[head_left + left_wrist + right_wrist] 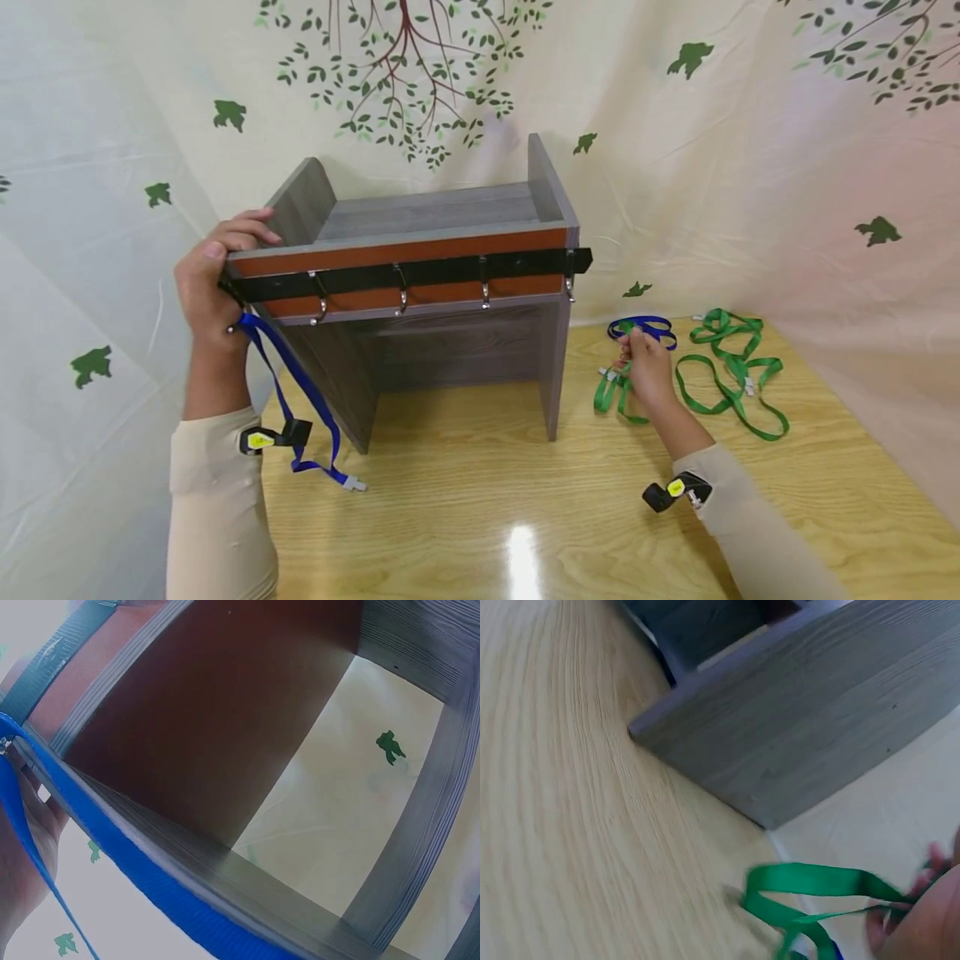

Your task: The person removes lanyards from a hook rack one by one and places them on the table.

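Note:
A small grey wooden shelf (557, 358) stands on the table with an orange front board and a black rail (442, 275) bearing several metal hooks. My left hand (207, 279) grips its upper left corner, fingers over the side panel's edge. From the rail's left end hangs a blue lanyard (303, 383), its grey clip low near the table; the strap also crosses the left wrist view. To the right of the shelf, my right hand (649, 367) pinches a green lanyard (810, 879), whose loops dangle below the fingers. Behind that hand lies another blue lanyard (660, 322).
More green lanyards (731, 392) lie loosely spread on the right of the wooden table (435, 517). A pale cloth backdrop (622, 150) printed with leaves rises right behind the shelf. Each sleeve carries a small black wrist camera (660, 497).

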### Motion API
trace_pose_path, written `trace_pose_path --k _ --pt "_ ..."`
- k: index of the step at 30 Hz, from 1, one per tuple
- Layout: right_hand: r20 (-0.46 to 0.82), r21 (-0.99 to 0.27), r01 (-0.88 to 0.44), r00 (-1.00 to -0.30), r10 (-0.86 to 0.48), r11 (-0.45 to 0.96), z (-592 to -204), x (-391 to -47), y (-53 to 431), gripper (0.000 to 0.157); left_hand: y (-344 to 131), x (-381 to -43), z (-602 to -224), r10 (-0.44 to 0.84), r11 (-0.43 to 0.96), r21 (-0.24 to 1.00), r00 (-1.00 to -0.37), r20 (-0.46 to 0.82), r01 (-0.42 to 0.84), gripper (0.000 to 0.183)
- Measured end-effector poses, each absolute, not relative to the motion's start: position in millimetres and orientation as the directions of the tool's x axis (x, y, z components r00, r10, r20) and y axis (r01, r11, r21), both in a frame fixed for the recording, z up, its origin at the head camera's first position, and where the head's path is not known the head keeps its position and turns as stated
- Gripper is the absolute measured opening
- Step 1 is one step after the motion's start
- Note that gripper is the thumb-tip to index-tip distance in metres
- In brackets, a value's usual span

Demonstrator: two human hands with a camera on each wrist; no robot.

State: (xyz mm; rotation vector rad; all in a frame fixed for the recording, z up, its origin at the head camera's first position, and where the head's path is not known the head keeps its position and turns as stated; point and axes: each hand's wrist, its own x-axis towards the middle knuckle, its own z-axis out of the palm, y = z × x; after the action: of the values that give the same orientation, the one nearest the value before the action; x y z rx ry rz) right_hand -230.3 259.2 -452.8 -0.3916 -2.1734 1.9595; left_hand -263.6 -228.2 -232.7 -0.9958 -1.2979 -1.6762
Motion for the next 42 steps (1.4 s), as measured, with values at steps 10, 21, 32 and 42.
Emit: trace_pose_path --k 10,21,32,42 --pt "0.037 -0.815 0.078 -0.982 0.186 0.574 -465.3 -228.2 273.0 0.055 -225.3 -260.1 -230.2 -0.106 -0.188 0.334 -0.357 0.928 0.924 0.042" --pt "-0.13 -0.656 0.107 -0.991 0.028 0.747 -465.7 -229.4 283.0 0.044 -222.6 -260.2 -226.9 -0.105 -0.164 0.317 -0.336 0.936 0.934 0.043" --pt "-0.186 -0.623 0.143 -0.982 0.032 0.769 -461.7 -225.8 280.7 0.035 -224.3 -261.8 -229.9 -0.097 -0.169 0.321 -0.34 0.935 0.932 0.043" --pt "-0.181 -0.628 0.166 -0.981 0.065 0.76 -458.8 -220.4 285.3 0.06 -228.9 -262.7 -232.5 -0.1 -0.167 0.359 -0.378 0.92 0.918 0.043"
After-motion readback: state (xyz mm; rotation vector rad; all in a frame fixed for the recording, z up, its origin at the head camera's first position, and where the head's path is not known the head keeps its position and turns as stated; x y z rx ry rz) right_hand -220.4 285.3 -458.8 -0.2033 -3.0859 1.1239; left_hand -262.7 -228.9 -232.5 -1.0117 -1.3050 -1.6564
